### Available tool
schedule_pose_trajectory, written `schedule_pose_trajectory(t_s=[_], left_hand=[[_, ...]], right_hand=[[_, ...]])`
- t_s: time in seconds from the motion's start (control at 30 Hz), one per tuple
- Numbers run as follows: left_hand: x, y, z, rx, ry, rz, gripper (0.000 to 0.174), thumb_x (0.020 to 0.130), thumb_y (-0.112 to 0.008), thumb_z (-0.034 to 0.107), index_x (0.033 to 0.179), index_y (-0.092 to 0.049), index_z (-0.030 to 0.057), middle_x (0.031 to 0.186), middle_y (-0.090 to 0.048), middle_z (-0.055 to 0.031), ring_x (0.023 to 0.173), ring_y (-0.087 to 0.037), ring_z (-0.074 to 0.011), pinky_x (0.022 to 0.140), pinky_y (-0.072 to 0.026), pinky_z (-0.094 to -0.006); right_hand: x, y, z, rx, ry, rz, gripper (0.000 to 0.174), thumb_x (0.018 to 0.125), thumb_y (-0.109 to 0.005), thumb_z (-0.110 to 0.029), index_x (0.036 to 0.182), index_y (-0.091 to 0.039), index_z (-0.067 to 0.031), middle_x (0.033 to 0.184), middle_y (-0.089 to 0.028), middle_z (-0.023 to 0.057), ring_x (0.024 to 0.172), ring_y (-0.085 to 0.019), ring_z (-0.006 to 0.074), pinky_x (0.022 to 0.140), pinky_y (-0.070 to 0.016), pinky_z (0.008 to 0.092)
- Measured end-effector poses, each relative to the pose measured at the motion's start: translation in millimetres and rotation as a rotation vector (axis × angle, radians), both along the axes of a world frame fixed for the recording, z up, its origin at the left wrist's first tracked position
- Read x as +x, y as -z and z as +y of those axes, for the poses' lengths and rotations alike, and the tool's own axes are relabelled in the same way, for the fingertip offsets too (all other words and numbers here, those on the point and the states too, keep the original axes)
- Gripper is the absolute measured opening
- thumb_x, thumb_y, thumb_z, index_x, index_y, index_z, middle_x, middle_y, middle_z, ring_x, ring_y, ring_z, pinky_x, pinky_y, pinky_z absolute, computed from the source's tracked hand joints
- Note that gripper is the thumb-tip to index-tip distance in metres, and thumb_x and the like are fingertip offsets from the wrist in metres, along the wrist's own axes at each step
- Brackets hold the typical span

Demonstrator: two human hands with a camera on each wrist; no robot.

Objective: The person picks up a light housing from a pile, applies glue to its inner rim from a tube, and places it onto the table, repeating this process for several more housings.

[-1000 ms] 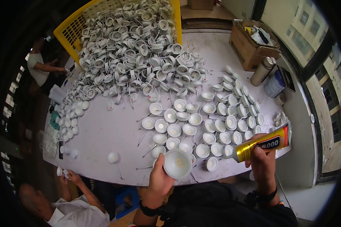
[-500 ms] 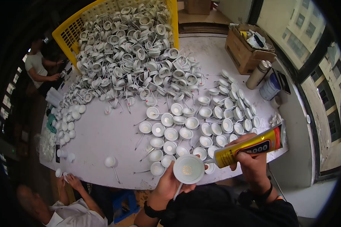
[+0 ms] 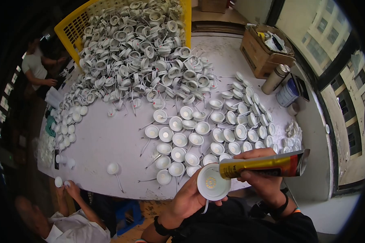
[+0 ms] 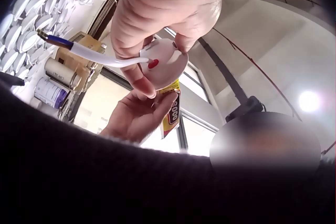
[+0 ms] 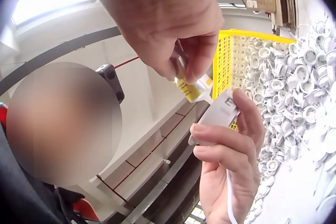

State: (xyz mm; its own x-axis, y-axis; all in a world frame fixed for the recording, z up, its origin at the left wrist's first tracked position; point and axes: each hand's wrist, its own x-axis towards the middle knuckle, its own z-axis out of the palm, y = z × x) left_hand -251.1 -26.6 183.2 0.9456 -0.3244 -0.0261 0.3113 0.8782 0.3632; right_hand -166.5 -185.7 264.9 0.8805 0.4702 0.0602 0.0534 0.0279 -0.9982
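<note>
My left hand [image 3: 187,201] holds a round white lamp housing [image 3: 214,193] by its rim, its open side with a ring of yellow LED dots facing up. In the left wrist view the white cable [image 4: 100,57] leaves the back of the housing beside a red spot. My right hand [image 3: 264,182] grips a yellow and black glue tube [image 3: 253,167], tilted with its nozzle end over the housing's upper right rim. From the right wrist view, the tube's white nozzle [image 5: 205,98] meets the housing's edge; whether glue is coming out I cannot tell.
Rows of white lamps [image 3: 179,139] lie just beyond my hands. Behind them a large heap spills from a yellow crate [image 3: 71,34]. A cardboard box [image 3: 260,54], a steel flask [image 3: 275,79] and a blue-white tin [image 3: 288,93] stand at the right. Another person [image 3: 79,222] sits at lower left.
The left hand has moved right and turned the housing, bringing its cable toward me. The right hand has brought the tube leftward, so its nozzle end is now over the housing.
</note>
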Motion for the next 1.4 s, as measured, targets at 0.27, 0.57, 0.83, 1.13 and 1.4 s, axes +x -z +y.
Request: schedule_pose_trajectory(t_s=[0.27,0.57,0.83,1.13,1.4], left_hand=[[-1,-1,1,-0.008,0.006,-0.013,0.058,0.086,-0.036,0.038,0.127,-0.016,0.0031,0.111,-0.043,-0.0187,0.09,-0.053,-0.0291,0.07,-0.046,-0.035],[2,-5,-4,-0.028,-0.019,-0.007,0.056,0.086,-0.034,0.037,0.126,-0.017,0.0025,0.111,-0.044,-0.0184,0.089,-0.054,-0.0285,0.07,-0.046,-0.0349],[-2,-1,2,0.038,-0.023,0.009,0.06,0.084,-0.035,0.043,0.126,-0.021,0.0017,0.106,-0.046,-0.0175,0.082,-0.054,-0.026,0.066,-0.0457,-0.0343],[0,-2,1,0.065,-0.155,0.077,0.059,0.084,-0.035,0.042,0.128,-0.02,0.0052,0.112,-0.043,-0.0129,0.087,-0.051,-0.0244,0.066,-0.0451,-0.0352],[2,-5,-1,0.077,-0.161,0.156,0.059,0.085,-0.034,0.043,0.129,-0.018,0.0063,0.119,-0.039,-0.0104,0.097,-0.047,-0.022,0.069,-0.0444,-0.0369]], right_hand=[[1,4,2,0.023,-0.055,-0.041,0.032,0.069,-0.062,0.001,0.098,-0.047,0.0003,0.097,-0.053,0.0113,0.085,-0.053,0.0139,0.072,-0.0438,0.0242],[-2,-1,5,-0.032,-0.15,-0.151,0.032,0.071,-0.061,0.002,0.099,-0.047,-0.0016,0.098,-0.052,0.0108,0.089,-0.053,0.0158,0.075,-0.0439,0.0259],[3,-10,4,-0.238,-0.012,-0.292,0.027,0.061,-0.068,-0.002,0.087,-0.058,-0.0012,0.086,-0.058,0.0095,0.072,-0.055,0.0168,0.065,-0.0439,0.0269],[1,-28,-12,-0.316,-0.252,-0.16,0.026,0.068,-0.066,-0.008,0.091,-0.056,-0.0027,0.085,-0.059,0.0074,0.076,-0.059,0.0184,0.067,-0.047,0.0261],[-8,-17,14,-0.08,-0.342,0.213,0.027,0.071,-0.064,-0.005,0.093,-0.05,0.0007,0.089,-0.057,0.0098,0.08,-0.056,0.0146,0.068,-0.0459,0.0258]])
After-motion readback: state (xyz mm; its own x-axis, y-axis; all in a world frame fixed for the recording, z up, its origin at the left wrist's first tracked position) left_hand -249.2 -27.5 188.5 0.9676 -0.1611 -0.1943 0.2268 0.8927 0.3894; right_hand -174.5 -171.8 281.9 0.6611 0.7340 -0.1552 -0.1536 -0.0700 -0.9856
